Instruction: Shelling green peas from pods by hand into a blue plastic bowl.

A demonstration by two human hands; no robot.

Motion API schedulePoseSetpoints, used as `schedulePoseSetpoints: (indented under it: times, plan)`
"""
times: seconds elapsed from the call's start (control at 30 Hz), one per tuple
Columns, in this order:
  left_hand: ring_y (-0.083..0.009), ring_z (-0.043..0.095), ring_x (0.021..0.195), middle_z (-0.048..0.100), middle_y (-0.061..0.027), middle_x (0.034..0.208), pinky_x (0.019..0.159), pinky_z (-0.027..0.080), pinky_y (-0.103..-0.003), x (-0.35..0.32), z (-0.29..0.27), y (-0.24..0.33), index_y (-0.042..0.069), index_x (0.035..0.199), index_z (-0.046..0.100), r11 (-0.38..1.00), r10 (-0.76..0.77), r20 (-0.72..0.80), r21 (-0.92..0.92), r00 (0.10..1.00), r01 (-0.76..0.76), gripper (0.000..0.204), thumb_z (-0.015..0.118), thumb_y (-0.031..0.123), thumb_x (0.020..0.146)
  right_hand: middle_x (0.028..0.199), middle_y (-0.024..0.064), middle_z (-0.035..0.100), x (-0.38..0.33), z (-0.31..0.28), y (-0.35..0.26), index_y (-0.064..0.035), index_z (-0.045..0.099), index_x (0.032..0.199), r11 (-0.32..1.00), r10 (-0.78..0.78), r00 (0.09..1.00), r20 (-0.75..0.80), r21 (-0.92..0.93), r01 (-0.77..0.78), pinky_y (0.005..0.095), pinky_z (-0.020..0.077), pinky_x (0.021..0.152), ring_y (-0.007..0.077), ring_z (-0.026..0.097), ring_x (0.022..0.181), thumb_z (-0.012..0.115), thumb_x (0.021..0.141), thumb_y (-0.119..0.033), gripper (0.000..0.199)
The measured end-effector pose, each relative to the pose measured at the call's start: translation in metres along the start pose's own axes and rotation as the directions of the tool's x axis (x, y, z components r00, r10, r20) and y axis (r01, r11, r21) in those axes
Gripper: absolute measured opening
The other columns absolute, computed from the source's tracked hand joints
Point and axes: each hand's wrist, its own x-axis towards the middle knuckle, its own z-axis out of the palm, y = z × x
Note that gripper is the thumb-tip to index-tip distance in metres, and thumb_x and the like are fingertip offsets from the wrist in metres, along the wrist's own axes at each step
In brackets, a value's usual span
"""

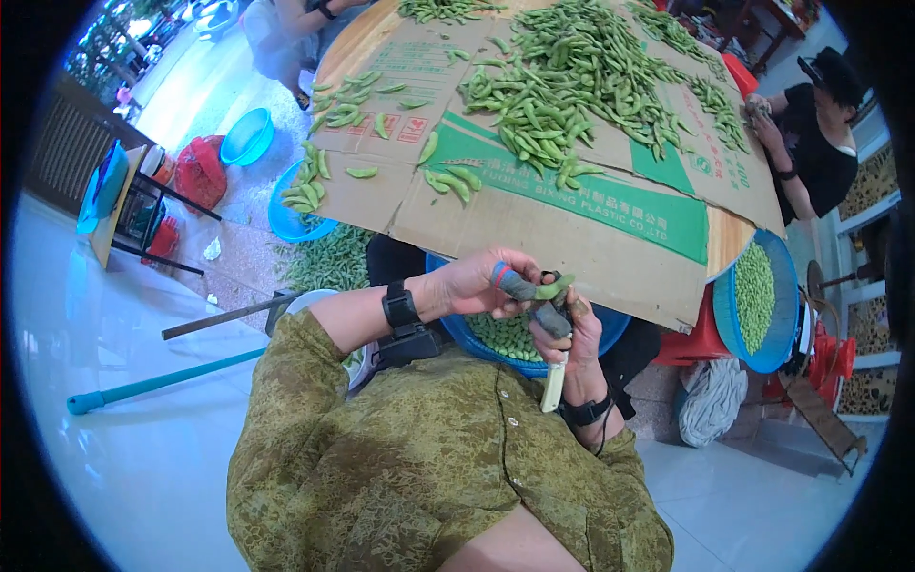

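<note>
My left hand (pixel 477 283) pinches a green bean pod (pixel 553 285) between thumb and fingers; the thumb wears a grey cover with a red and blue band. Beside it, my right hand (pixel 572 334) grips a small knife with a pale handle (pixel 552 384) that points down, and its fingertips touch the pod. Both hands hover over a blue basin (pixel 477 336) of shelled green beans on my lap. Each wrist carries a black band. A large heap of green pods (pixel 562 81) lies on flattened cardboard (pixel 572 224) in front of me.
A second blue basin (pixel 772 310) of shelled beans sits at the right near red stools (pixel 691 338). More pods fill a blue basin (pixel 295 214) on the floor at the left. A seated person in black (pixel 810 143) works at the far right. A teal-tipped pole (pixel 162 381) lies on the floor.
</note>
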Motion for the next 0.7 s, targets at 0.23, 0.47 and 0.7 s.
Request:
schedulePoseSetpoints:
  times: [0.23, 0.47, 0.7]
  plan:
    - [-0.0294, 0.059, 0.067, 0.058, -0.0156, 0.080, 0.056, 0.047, -0.035, -0.001, 0.024, 0.008, 0.000, 0.097, 0.058, -0.325, 0.601, 0.456, 0.890, 0.656, -0.321, 0.024, 0.062, 0.008, 0.074, 0.078, 0.0076, 0.056, -0.002, 0.003, -0.003, -0.0040, 0.049, 0.120, 0.998, -0.049, 0.977, -0.209, -0.048, 0.040, 0.0196, 0.0259, 0.029, 0.0060, 0.030, 0.038, 0.047, 0.097, -0.027, 0.032]
    - [-0.0304, 0.060, 0.070, 0.057, -0.0142, 0.074, 0.059, 0.049, -0.039, -0.017, 0.028, 0.000, -0.005, 0.096, 0.058, -0.585, 0.495, 0.535, 0.788, 0.684, -0.193, 0.034, 0.057, 0.005, 0.063, 0.088, 0.0092, 0.058, -0.006, -0.010, -0.004, -0.0089, 0.049, 0.126, 0.998, 0.053, 0.983, -0.174, 0.038, -0.047, 0.0207, 0.0262, 0.029, 0.0055, 0.029, 0.037, 0.045, 0.098, -0.025, 0.033]
    - [-0.0319, 0.058, 0.062, 0.054, -0.0129, 0.071, 0.053, 0.047, -0.040, -0.005, 0.033, 0.005, -0.004, 0.097, 0.058, -0.562, 0.557, 0.610, 0.777, 0.564, -0.284, 0.037, 0.061, 0.010, 0.063, 0.094, 0.0096, 0.059, -0.003, -0.004, -0.007, -0.0130, 0.046, 0.128, 0.988, 0.078, 0.996, -0.046, 0.135, -0.071, 0.0208, 0.0278, 0.028, 0.0060, 0.029, 0.035, 0.045, 0.098, -0.028, 0.033]
